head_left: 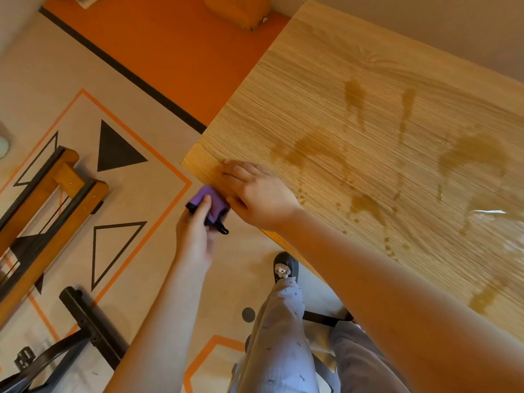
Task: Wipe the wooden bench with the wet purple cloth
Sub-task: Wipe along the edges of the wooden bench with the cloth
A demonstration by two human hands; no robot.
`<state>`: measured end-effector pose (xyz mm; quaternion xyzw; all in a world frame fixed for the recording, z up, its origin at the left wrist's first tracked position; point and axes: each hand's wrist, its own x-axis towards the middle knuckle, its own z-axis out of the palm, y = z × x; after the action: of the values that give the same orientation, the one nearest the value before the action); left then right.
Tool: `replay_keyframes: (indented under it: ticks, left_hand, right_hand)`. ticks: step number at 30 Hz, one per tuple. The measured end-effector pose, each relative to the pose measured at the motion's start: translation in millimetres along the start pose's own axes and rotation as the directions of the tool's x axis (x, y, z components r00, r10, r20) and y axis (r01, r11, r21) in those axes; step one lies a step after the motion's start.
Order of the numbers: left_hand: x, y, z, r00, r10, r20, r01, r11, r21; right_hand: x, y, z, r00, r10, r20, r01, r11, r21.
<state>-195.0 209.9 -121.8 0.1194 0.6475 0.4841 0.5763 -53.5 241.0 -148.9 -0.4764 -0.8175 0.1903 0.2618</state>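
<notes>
1. Trouser leg [280,336], pale and small-printed, with slipper [285,268], below the worktop's [326,80] near edge.
2. Left hand [195,231], just off the worktop's near corner; we note its fingers curled round the purple cloth [208,199], bunched at that corner's edge.
3. Right hand [255,191], on the worktop just inside the same corner; fingers straight, flat on the wood, holding nothing.
4. Worktop, pale wood grain; we count several dark wet patches [473,154] and drips across its middle and right.
5. Floor mat [71,75], with black triangles, left of the corner.
6. Orange object [235,9], beyond the far corner.
</notes>
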Motion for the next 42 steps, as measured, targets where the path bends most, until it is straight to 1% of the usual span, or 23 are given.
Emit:
replay_keyframes:
  ticks: [2, 4, 7, 9, 11, 13, 15, 16, 18, 20, 22, 25, 27, 30, 34, 39, 42]
  left_hand:
    - [5.9, 7.0, 1.3, 0.999, 0.011, -0.042, -0.012, 1.000, -0.021]
    - [1.4, 4.1, 3.8, 0.999, 0.020, -0.040, -0.021, 0.999, -0.031]
    - [-19.0, -14.4, 7.3, 1.000, 0.004, -0.001, -0.004, 1.000, -0.014]
    - [-38.0, -30.6, 9.5, 1.000, -0.017, 0.023, 0.018, 1.000, -0.023]
    - [-54.2, -45.8, 10.6, 0.996, -0.042, 0.072, 0.044, 0.999, -0.028]
    - [-65.2, -57.6, 8.6, 0.992, -0.070, 0.109, 0.073, 0.997, -0.021]
    - [-67.8, -61.5, 6.5, 0.990, -0.086, 0.111, 0.088, 0.996, -0.009]
    - [-68.7, -61.6, 6.7, 0.990, -0.086, 0.110, 0.086, 0.996, 0.000]
    - [-70.5, -61.4, 9.2, 0.993, -0.057, 0.103, 0.055, 0.998, 0.024]
    - [-76.8, -64.7, 13.9, 0.995, -0.014, 0.096, 0.010, 0.999, 0.039]
    - [-90.5, -74.4, 18.1, 0.996, -0.009, 0.090, 0.002, 0.997, 0.079]
    - [-122.7, -100.3, 21.7, 0.994, -0.083, 0.075, 0.076, 0.994, 0.083]
    - [-142.4, -116.3, 25.5, 0.991, -0.116, 0.072, 0.111, 0.991, 0.069]
    - [-156.1, -127.7, 29.3, 0.992, -0.101, 0.082, 0.098, 0.994, 0.042]
    - [-149.0, -123.4, 25.9, 0.992, -0.089, 0.089, 0.085, 0.995, 0.054]
    - [-126.7, -109.0, 24.5, 1.000, -0.025, 0.012, 0.025, 1.000, -0.017]
    - [-133.6, -114.5, 26.1, 0.999, -0.034, 0.009, 0.035, 0.999, -0.033]
  right_hand:
    - [-0.5, -0.5, 0.8, 1.000, 0.008, 0.005, -0.008, 1.000, 0.009]
    - [-2.1, -0.4, 0.9, 1.000, 0.011, 0.005, -0.011, 1.000, 0.009]
    - [0.4, -0.7, -1.6, 0.999, 0.029, 0.032, -0.030, 0.999, 0.022]
    - [2.7, -3.4, -10.3, 0.996, 0.063, 0.065, -0.068, 0.994, 0.088]
    - [-7.4, -5.1, -28.4, 0.995, 0.086, 0.041, -0.090, 0.990, 0.110]
    - [-38.2, -2.9, -53.5, 0.994, 0.096, -0.050, -0.092, 0.993, 0.079]
    - [-83.1, 4.6, -76.6, 0.984, 0.142, -0.110, -0.138, 0.989, 0.051]
    - [-107.6, 8.4, -85.9, 0.979, 0.169, -0.114, -0.167, 0.986, 0.029]
    - [-151.6, 13.5, -100.0, 0.973, 0.216, -0.079, -0.216, 0.976, 0.004]
    - [-183.6, 12.2, -110.1, 0.972, 0.233, -0.038, -0.233, 0.972, 0.005]
    - [-205.9, 6.2, -115.0, 0.968, 0.245, -0.052, -0.245, 0.970, 0.011]
    - [-220.5, -4.9, -110.0, 0.974, 0.207, -0.090, -0.207, 0.978, 0.003]
    - [-214.1, -7.8, -101.1, 0.990, 0.110, -0.083, -0.112, 0.993, -0.021]
    - [-184.4, -4.7, -85.8, 0.998, -0.004, -0.057, -0.001, 0.996, -0.090]
    - [-153.5, 2.9, -77.0, 1.000, -0.017, 0.025, 0.020, 0.988, -0.152]
    - [-160.3, 3.1, -69.5, 0.999, -0.032, 0.038, 0.039, 0.980, -0.195]
    - [-157.5, 1.7, -70.2, 0.999, -0.018, 0.046, 0.027, 0.983, -0.182]
